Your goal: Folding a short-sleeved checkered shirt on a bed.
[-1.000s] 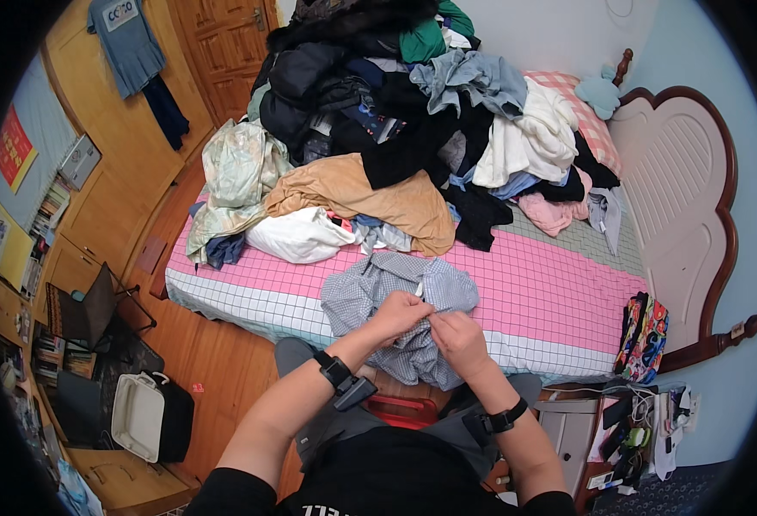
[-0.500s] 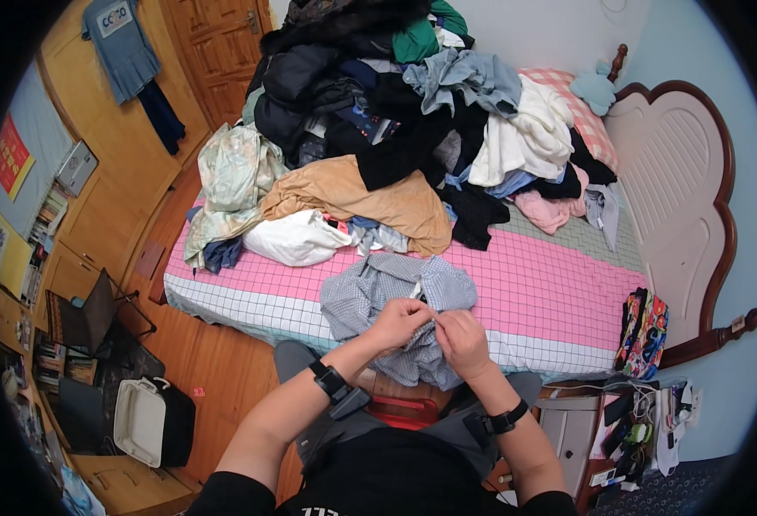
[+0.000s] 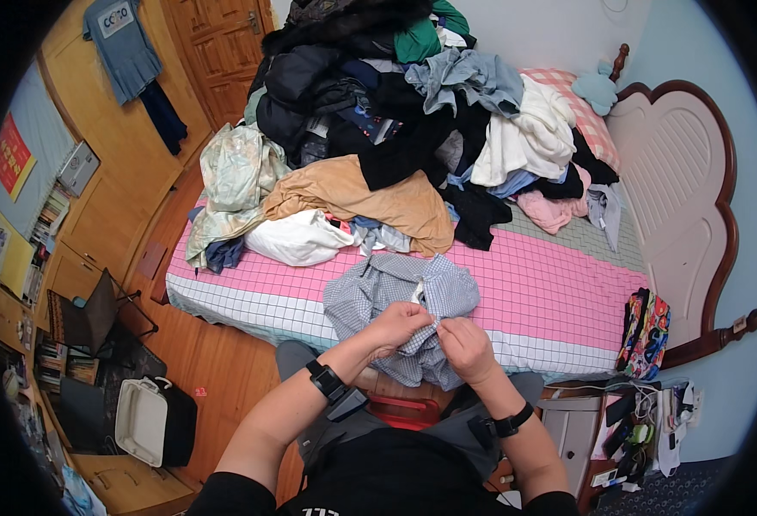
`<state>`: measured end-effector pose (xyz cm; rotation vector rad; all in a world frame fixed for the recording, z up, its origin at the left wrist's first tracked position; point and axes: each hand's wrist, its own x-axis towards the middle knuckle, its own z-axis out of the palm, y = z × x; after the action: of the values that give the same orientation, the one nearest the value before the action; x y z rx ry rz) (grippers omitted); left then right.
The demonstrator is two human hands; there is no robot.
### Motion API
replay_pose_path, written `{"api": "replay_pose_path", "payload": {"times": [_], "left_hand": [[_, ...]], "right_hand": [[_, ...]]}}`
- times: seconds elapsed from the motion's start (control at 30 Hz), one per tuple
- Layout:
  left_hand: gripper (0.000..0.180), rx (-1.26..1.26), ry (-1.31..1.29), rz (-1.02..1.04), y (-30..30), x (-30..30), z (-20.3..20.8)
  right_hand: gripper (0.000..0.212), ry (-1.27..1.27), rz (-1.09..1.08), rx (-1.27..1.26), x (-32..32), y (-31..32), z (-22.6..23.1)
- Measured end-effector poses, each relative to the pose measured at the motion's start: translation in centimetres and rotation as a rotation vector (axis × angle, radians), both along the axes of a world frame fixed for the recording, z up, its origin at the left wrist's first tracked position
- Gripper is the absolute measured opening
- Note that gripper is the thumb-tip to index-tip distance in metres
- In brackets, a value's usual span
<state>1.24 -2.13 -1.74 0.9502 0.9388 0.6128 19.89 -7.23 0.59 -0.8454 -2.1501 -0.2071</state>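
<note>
Wooden cabinetry (image 3: 95,129) is backing a blue garment (image 3: 129,64), its patch (image 3: 115,17) lettered.
Left hand (image 3: 402,325) and right hand (image 3: 468,348) are nearly meeting, fingertips pinching checked cloth (image 3: 357,292).

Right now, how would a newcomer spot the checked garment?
Find the pink-gridded bed. At its near edge, in front of the clothes pile, lies the checked garment. Finely checked grey-blue, it's the only piece the left hand and right hand hold.

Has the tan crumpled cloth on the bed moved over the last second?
No. The tan crumpled cloth shows no visible shift either way against the pale, dark-wood-framed headboard.
</note>
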Motion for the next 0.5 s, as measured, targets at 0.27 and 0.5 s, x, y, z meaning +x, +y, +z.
{"api": "replay_pose_path", "payload": {"times": [0.27, 0.5], "left_hand": [[0.015, -0.001, -0.025, -0.025, -0.2, -0.1, 0.6], [0.015, -0.064, 0.024, -0.013, -0.3, -0.4, 1.6]], "right_hand": [[0.013, -0.056, -0.007, 0.006, 0.4, -0.4, 0.4], [0.012, -0.102, 0.043, -0.014, 0.7, -0.2, 0.9]]}}
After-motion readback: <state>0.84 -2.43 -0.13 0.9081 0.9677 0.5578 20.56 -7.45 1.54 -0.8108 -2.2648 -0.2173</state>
